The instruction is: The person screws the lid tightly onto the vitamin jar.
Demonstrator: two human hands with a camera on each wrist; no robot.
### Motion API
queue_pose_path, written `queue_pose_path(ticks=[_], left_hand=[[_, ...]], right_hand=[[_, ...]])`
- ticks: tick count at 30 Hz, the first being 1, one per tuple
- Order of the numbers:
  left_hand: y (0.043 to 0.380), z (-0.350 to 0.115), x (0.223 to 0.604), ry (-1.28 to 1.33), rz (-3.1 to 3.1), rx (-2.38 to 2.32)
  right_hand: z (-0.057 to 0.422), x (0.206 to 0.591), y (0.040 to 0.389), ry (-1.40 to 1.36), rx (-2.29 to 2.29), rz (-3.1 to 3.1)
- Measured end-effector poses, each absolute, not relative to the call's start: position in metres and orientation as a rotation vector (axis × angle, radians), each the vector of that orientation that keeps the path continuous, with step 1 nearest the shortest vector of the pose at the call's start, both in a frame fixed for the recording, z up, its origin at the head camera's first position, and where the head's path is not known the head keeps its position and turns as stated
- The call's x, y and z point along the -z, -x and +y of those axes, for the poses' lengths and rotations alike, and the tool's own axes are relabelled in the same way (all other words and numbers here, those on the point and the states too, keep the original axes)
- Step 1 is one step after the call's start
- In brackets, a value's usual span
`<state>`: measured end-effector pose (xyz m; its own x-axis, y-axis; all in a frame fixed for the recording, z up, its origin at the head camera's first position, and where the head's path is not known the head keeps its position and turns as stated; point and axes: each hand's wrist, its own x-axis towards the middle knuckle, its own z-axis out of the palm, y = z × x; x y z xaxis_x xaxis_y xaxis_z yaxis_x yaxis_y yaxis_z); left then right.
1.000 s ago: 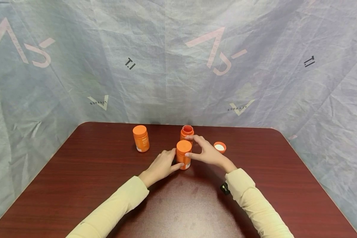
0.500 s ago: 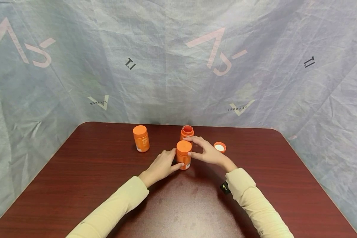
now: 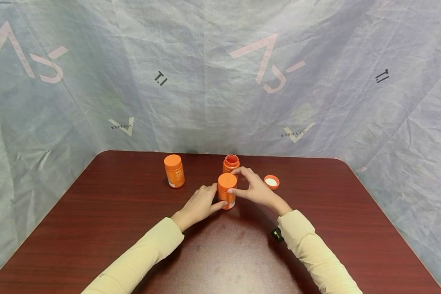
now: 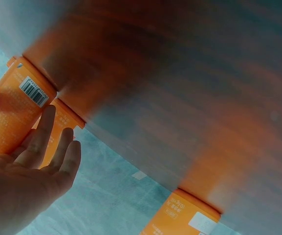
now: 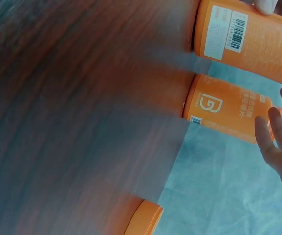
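Note:
In the head view, a capped orange pill bottle (image 3: 227,200) stands upright on the table in front of me. My left hand (image 3: 199,205) grips its body from the left, thumb at the front low down. From the right my right hand (image 3: 258,190) pinches its orange lid (image 3: 227,180), thumb at the front and index finger behind. Right behind stands an uncapped orange bottle (image 3: 231,161), partly covered by the front bottle and right hand. The left wrist view shows the held bottle's barcode side (image 4: 21,107) by my fingers. The right hand's other fingers spread near the rear bottle (image 5: 224,103).
Another capped orange bottle (image 3: 174,174) stands at the back left. A loose orange lid (image 3: 271,181) lies inside up, white within, right of my right hand. The dark red wooden table (image 3: 95,212) reaches back to a grey printed cloth (image 3: 205,81).
The right thumb and index finger shift along the lid's edge, away to the right and back again. My left hand, the bottles and the loose lid stay where they were.

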<state>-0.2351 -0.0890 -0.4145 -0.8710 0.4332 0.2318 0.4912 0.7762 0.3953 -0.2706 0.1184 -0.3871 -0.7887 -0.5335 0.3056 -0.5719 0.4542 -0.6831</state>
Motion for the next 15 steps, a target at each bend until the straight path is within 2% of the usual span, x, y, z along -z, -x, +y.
queue_pose_path(ticks=[15], left_hand=[[0.2348,-0.0891,0.4148,0.743,-2.841,0.692]], right_hand=[[0.1252,0.3880,0.2763,-1.152,-1.238,-2.666]])
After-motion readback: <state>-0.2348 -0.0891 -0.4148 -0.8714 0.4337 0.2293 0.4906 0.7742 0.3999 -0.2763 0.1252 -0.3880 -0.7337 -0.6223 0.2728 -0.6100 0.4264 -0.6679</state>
